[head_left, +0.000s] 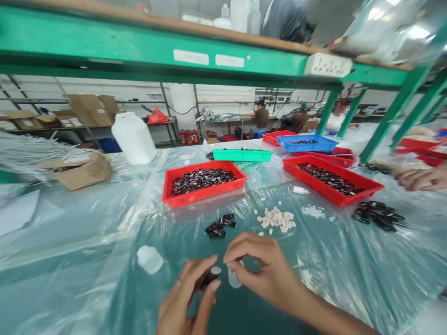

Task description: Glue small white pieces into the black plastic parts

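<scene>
My left hand [183, 293] pinches a small black part [208, 278] between thumb and fingers; a pale round spot shows at its upper end. Close beside it, my right hand [267, 265] has thumb and forefinger closed on a small translucent bottle-like piece [234, 278], partly hidden by the fingers. The two held things are apart. Just beyond my hands lies a little group of black parts [217, 228], with a pile of cream-coloured bits [277, 218] to its right. A white translucent bottle [150, 259] lies left of my left hand.
Red trays [206, 199] [344, 200] of black parts stand farther back, with a green tray [240, 155] and a blue tray [307, 145]. Loose black parts [379, 215] lie right, near another person's hand [424, 179]. A green shelf beam [139, 53] crosses overhead. Plastic sheeting covers the table.
</scene>
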Tool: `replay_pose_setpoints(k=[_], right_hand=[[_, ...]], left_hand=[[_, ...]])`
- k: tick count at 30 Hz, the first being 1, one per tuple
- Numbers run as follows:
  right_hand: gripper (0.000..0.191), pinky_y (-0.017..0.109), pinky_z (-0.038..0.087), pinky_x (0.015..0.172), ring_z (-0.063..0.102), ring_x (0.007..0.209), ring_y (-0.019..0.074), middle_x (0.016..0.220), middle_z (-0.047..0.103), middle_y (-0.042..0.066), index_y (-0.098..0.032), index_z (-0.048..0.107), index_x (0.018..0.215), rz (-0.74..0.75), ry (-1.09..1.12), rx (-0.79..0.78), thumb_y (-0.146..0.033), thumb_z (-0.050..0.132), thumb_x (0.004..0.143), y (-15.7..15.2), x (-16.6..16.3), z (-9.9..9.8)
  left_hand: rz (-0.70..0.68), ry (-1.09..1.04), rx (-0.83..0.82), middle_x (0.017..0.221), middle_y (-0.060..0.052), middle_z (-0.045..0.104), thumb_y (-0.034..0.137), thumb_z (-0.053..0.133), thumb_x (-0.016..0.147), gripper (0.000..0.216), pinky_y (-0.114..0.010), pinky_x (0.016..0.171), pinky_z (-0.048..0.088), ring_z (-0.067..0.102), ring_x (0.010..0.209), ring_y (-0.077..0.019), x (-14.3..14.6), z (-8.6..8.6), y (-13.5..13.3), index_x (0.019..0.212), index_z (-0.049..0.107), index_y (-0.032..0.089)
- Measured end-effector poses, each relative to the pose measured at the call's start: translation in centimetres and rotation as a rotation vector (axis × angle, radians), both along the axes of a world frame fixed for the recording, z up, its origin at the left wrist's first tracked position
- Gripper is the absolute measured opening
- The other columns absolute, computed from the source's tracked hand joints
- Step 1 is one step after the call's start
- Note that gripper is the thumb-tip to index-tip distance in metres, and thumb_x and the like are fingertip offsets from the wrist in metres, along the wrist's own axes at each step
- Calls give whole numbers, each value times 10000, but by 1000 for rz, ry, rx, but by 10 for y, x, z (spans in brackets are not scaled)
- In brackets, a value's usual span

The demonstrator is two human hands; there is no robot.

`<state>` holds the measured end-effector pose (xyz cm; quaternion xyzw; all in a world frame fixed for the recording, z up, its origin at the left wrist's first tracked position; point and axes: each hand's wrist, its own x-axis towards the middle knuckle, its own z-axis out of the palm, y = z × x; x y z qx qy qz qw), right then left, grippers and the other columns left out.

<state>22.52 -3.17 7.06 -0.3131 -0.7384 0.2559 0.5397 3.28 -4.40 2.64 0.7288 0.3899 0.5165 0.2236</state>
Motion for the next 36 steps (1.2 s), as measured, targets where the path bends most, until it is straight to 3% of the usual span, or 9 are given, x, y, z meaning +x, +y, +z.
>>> replay_pose_setpoints(k=[2,7,13,21,36], right_hand=[[253,205,513,689,672,803,108,924,700,14,-224,722,995,-43,-10,47,-22,626,876,-5,-2,-1],[284,196,539,690,694,796,95,960,694,19,-217,700,1018,-103,-77,150,10,602,878,-13,-5,-5],[277,193,575,689,732,837,117,946,693,50,-186,688,1061,-183,-176,271,18,597,898,-14,-8,-13],[302,229,610,668,733,800,129,934,707,62,-189,672,1084,-267,-226,331,33,595,895,-18,-10,-21],[376,219,622,708,736,867,137,1028,720,84,-185,668,1179,-143,-204,309,39,584,889,-16,-5,-18]], left_hand=[[-69,8,11,942,0,647,197,601,993,290,-208,631,559,661,690,-129,-2,3,0,1248,632,332],[-63,-6,-24,922,-5,628,191,575,1010,211,-219,656,549,657,750,-140,1,8,-3,1178,634,304],[-147,59,15,964,1,636,115,562,1006,266,-189,706,535,646,808,-120,-2,11,-3,1200,604,293],[-158,56,21,988,-9,647,83,558,994,247,-195,728,532,658,856,-126,-1,9,-2,1156,599,264],[-221,-93,-120,966,-6,611,131,518,1032,253,-209,615,532,604,695,-105,3,5,-4,1195,598,307]])
